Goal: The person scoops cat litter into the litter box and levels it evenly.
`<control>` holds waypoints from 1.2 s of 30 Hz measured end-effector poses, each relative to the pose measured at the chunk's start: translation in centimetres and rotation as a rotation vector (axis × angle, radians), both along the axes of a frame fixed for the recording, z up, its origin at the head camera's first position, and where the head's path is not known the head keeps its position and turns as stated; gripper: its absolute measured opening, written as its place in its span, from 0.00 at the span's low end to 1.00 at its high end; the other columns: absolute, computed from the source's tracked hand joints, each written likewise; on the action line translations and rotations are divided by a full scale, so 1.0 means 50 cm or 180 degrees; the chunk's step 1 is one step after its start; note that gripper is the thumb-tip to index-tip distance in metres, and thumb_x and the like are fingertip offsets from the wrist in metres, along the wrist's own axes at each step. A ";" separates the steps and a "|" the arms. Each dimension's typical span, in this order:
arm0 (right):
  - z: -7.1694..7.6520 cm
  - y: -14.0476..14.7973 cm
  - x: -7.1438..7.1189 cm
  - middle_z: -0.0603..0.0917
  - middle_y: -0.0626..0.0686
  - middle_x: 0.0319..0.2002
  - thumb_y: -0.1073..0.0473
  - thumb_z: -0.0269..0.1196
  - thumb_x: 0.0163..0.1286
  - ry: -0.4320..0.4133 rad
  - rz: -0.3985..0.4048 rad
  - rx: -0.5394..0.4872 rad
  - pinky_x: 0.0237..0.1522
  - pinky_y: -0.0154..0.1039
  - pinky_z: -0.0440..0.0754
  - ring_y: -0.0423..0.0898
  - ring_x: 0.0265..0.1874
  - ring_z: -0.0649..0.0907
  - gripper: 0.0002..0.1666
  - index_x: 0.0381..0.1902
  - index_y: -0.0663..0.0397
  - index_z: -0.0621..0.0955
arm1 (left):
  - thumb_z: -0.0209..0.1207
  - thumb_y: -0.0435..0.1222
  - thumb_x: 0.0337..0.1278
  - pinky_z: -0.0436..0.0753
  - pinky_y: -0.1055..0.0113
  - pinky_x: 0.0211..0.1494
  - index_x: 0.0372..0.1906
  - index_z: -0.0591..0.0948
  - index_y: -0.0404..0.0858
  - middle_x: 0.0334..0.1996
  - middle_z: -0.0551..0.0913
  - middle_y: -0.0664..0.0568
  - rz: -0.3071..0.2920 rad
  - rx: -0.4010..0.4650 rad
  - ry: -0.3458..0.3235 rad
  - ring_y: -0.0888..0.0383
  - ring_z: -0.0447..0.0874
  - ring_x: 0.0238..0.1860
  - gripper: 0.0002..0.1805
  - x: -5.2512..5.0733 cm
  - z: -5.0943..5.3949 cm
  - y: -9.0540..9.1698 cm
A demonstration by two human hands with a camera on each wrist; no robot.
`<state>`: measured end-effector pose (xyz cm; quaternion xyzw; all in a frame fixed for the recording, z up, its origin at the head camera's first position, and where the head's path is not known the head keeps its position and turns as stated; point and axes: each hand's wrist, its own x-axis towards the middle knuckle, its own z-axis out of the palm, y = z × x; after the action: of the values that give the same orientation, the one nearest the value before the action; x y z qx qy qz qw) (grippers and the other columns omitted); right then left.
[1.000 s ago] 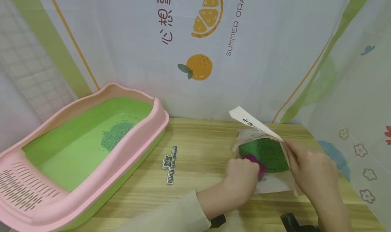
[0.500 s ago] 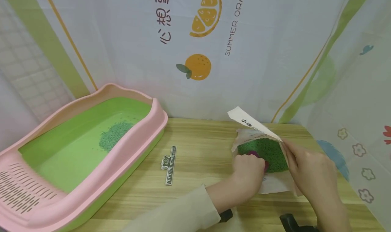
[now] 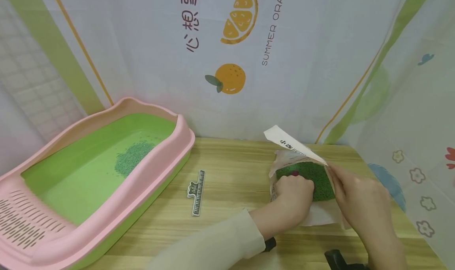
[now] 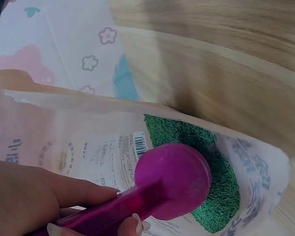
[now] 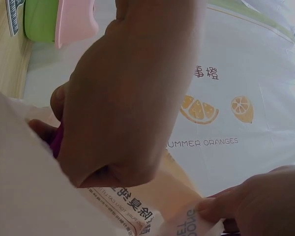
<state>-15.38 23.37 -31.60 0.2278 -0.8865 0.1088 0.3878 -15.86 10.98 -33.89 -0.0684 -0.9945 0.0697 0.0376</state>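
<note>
An opened bag (image 3: 321, 216) of green cat litter pellets (image 3: 322, 183) lies on the table at the right of the head view. My left hand (image 3: 293, 197) is over its mouth and grips the handle of a magenta scoop (image 4: 174, 179), whose round bowl is at the pellets in the left wrist view. In the head view that hand hides most of the scoop. My right hand (image 3: 366, 195) pinches the bag's upper edge at the right and holds the flap up. The right wrist view shows this pinching hand (image 5: 258, 201) low at the right.
A pink-rimmed green litter box (image 3: 156, 171) stands at the left, with a pile of green pellets (image 3: 133, 158) on its floor. Between box and bag lies a flat bag clip (image 3: 197, 193). A printed curtain (image 3: 153, 76) hangs behind the table.
My left hand has moved right and slightly farther into the bag's mouth, and less of the scoop shows in the head view. My right hand stays on the bag's edge.
</note>
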 end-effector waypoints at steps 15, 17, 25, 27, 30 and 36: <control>-0.008 -0.003 -0.006 0.71 0.54 0.06 0.38 0.39 0.83 0.0303 0.0156 0.0048 0.12 0.37 0.49 0.44 0.06 0.59 0.38 0.42 0.56 0.88 | 0.60 0.53 0.67 0.82 0.68 0.27 0.40 0.85 0.64 0.31 0.86 0.68 0.0020 -0.0082 -0.0017 0.67 0.83 0.28 0.04 -0.018 -0.006 0.018; -0.007 -0.004 -0.007 0.69 0.52 0.05 0.35 0.33 0.82 0.0331 0.0156 0.0056 0.12 0.37 0.49 0.42 0.06 0.57 0.44 0.41 0.57 0.88 | 0.60 0.53 0.68 0.82 0.68 0.25 0.39 0.85 0.64 0.30 0.86 0.68 -0.0001 -0.0091 0.0028 0.67 0.83 0.26 0.05 -0.019 -0.005 0.019; -0.005 -0.003 -0.009 0.69 0.53 0.05 0.36 0.33 0.83 0.0425 0.0165 0.0081 0.12 0.37 0.49 0.43 0.05 0.59 0.44 0.39 0.58 0.87 | 0.59 0.52 0.69 0.77 0.68 0.24 0.39 0.85 0.62 0.32 0.86 0.67 0.0107 -0.0023 -0.0034 0.68 0.81 0.27 0.06 -0.030 -0.005 0.023; -0.005 -0.003 -0.009 0.70 0.54 0.05 0.36 0.33 0.83 0.0422 0.0170 0.0081 0.12 0.37 0.50 0.44 0.04 0.60 0.44 0.39 0.58 0.87 | 0.60 0.53 0.68 0.77 0.68 0.24 0.40 0.85 0.62 0.33 0.86 0.67 0.0111 -0.0022 -0.0074 0.68 0.80 0.28 0.05 -0.032 -0.006 0.023; -0.005 -0.002 -0.010 0.71 0.55 0.06 0.34 0.32 0.82 0.0394 0.0177 0.0073 0.11 0.38 0.50 0.45 0.04 0.61 0.45 0.40 0.58 0.87 | 0.63 0.52 0.65 0.78 0.69 0.24 0.40 0.85 0.61 0.33 0.87 0.67 0.0182 -0.0011 -0.0182 0.69 0.81 0.29 0.05 -0.035 -0.012 0.021; -0.003 -0.001 -0.009 0.71 0.53 0.06 0.32 0.29 0.81 0.0327 0.0185 0.0046 0.12 0.37 0.50 0.42 0.06 0.59 0.48 0.42 0.57 0.88 | 0.64 0.52 0.63 0.80 0.71 0.25 0.39 0.86 0.58 0.29 0.85 0.64 0.0359 -0.0046 -0.0469 0.67 0.79 0.26 0.06 -0.036 -0.025 0.018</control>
<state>-15.83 23.32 -31.77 0.2616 -0.8592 0.1018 0.4278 -17.68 11.85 -35.16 -0.0175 -0.9963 0.0737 -0.0402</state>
